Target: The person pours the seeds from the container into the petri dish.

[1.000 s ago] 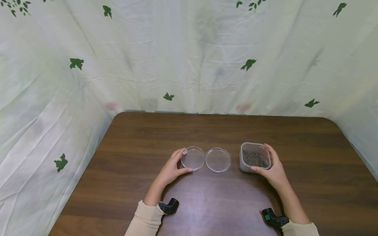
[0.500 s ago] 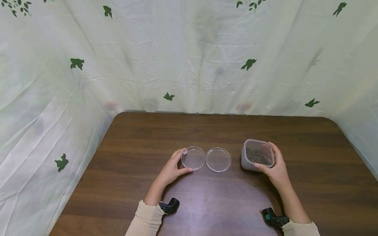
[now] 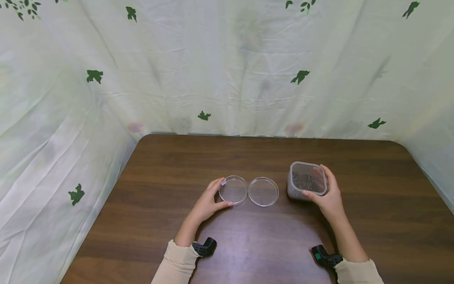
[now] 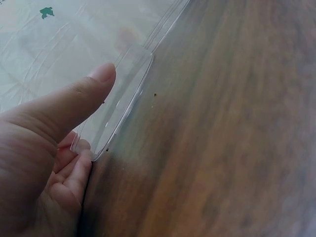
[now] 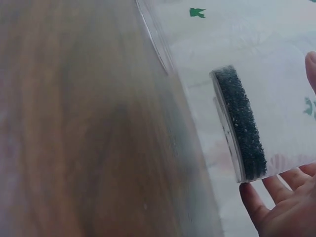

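Observation:
My left hand (image 3: 207, 204) holds a clear round petri dish (image 3: 233, 190) by its left side, thumb at the near rim and fingers at the far one. In the left wrist view this dish (image 4: 126, 98) lies on the table. A second clear round dish or lid (image 3: 263, 192) sits just right of it. With my right hand (image 3: 330, 200) I grip a translucent square tub (image 3: 295, 191) of dark fine grains from its right side. The right wrist view shows the tub's grains (image 5: 241, 123) in a low layer, its base raised off the table.
The brown wooden table (image 3: 248, 244) ends at a white curtain (image 3: 227, 59) with green leaf and bird-like shapes, which also hangs at the left and right. A few tiny dark specks lie near the left dish in the left wrist view.
The tub, in my right hand, has gone from the table upward, shifting a little right, then back left and farther away. My left hand and both dishes stay in place.

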`<state>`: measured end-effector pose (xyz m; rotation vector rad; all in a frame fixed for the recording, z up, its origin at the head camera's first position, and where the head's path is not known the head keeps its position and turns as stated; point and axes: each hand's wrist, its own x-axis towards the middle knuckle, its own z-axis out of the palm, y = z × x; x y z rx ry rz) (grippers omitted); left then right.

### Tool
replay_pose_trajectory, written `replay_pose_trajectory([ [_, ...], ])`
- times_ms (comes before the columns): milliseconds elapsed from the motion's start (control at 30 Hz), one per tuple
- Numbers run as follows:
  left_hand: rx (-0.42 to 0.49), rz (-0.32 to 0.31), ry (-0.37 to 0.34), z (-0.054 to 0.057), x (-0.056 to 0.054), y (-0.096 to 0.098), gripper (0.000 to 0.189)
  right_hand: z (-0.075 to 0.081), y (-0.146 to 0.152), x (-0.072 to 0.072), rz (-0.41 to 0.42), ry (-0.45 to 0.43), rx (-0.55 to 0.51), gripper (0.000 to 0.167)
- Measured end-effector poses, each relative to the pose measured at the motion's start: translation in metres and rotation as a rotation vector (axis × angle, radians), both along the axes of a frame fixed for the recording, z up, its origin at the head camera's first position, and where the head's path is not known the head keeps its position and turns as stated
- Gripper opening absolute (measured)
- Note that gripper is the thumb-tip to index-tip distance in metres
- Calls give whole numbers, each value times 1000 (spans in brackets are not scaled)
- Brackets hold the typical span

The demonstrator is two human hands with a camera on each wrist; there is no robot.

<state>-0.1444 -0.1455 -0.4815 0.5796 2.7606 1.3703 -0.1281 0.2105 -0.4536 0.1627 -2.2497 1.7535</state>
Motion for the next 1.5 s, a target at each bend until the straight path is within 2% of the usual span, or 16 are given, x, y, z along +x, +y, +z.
replay_pose_trajectory([
  [200,-3,1,4,-2,-1,0,84,20,-14,2,-13,9,-15,89],
  [433,1,4,1,-2,-1,0,83,28,-26,-4,-11,4,-16,93],
  [500,-1,5,0,-1,-1,-1,83,35,-32,-2,-7,8,-25,93],
  [1033,-6,7,-4,-1,0,-1,84,47,-66,-8,48,26,70,98],
  [1167,-9,4,-3,-1,0,-1,84,46,-74,-11,85,61,92,100],
  [1267,-11,2,-5,0,0,0,85,37,-78,-17,113,101,117,103],
  [1400,-6,1,-6,1,0,0,85,24,-81,-25,116,141,194,106],
  [1500,-5,2,-7,1,0,0,85,21,-85,-27,106,176,258,107],
])
